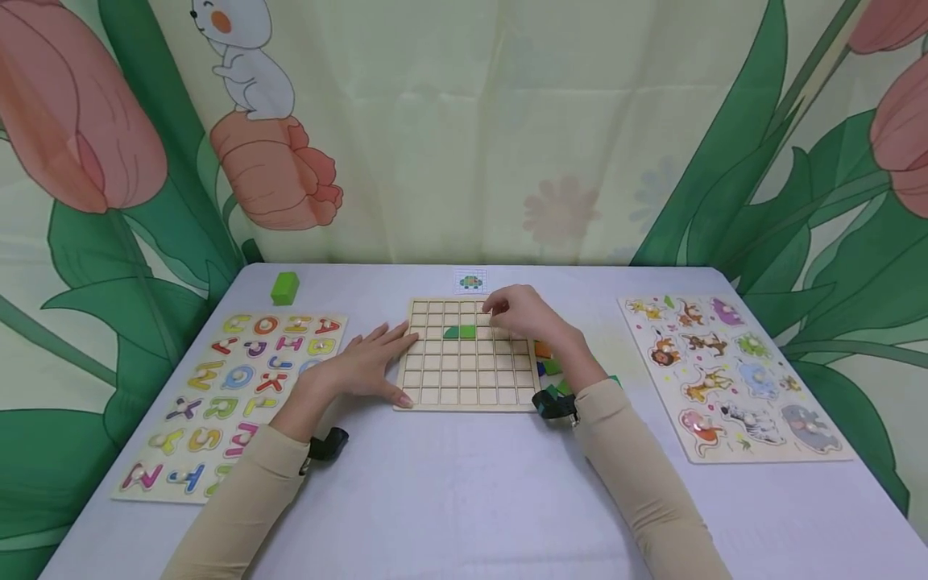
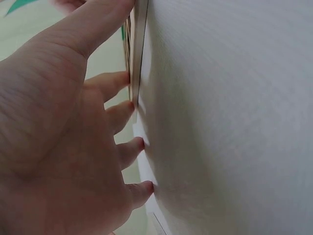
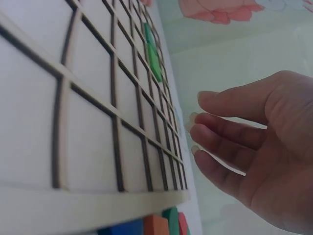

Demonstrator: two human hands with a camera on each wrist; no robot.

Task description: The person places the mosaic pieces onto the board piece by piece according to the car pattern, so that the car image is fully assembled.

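Observation:
A wooden grid board point(image 1: 464, 370) lies in the middle of the table. Two pieces sit in its upper cells: a dark green one point(image 1: 451, 333) with a curved or slanted side and a bright green square point(image 1: 467, 331). My left hand point(image 1: 366, 362) has its fingers spread, with thumb and fingertips touching the board's left edge and the table. Over the board's upper right part hovers my right hand point(image 1: 528, 312). In the right wrist view, the fingers point(image 3: 220, 171) are loosely bent, a gap separates them from the thumb, and no piece shows between them.
Behind the board lies a small card point(image 1: 471, 281) with a turtle pattern. Several coloured pieces point(image 1: 544, 350) lie along the board's right edge, partly behind my right arm. A letter puzzle point(image 1: 246, 370) is at left, an animal puzzle point(image 1: 725, 379) at right, a green block point(image 1: 285, 288) back left.

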